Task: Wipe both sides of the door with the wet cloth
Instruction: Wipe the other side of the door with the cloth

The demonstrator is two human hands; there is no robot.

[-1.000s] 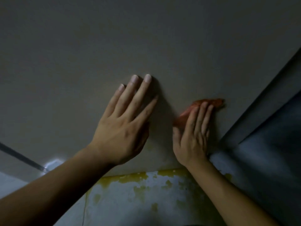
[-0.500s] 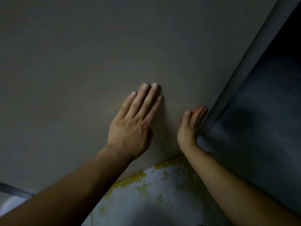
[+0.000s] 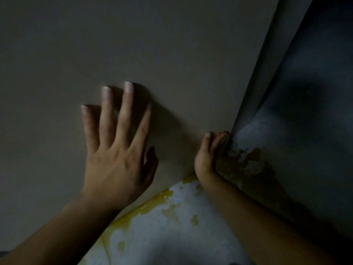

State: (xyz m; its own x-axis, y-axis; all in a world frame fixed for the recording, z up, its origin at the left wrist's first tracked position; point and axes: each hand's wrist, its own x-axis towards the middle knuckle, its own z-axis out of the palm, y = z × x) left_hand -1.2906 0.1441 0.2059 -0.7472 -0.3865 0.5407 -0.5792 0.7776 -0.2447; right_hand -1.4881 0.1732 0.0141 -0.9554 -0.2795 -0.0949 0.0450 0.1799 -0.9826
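Observation:
The door (image 3: 172, 54) is a plain grey-brown panel that fills most of the dim view. My left hand (image 3: 118, 153) lies flat on its face, fingers spread, holding nothing. My right hand (image 3: 209, 153) is down at the door's lower right corner, fingers curled against the door's edge. Only a thin reddish sliver of the cloth (image 3: 223, 133) shows at its fingertips; the rest is hidden under the hand.
The door's right edge (image 3: 267, 69) runs up diagonally, with a dark blue-grey wall (image 3: 309, 111) beyond it. Below the door is a pale floor (image 3: 168, 232) with yellow stains and peeling patches.
My right hand slid the cloth rightward and down to the door's edge, where the cloth is almost hidden. My left hand shifted left and its fingers spread. The view swung toward the edge.

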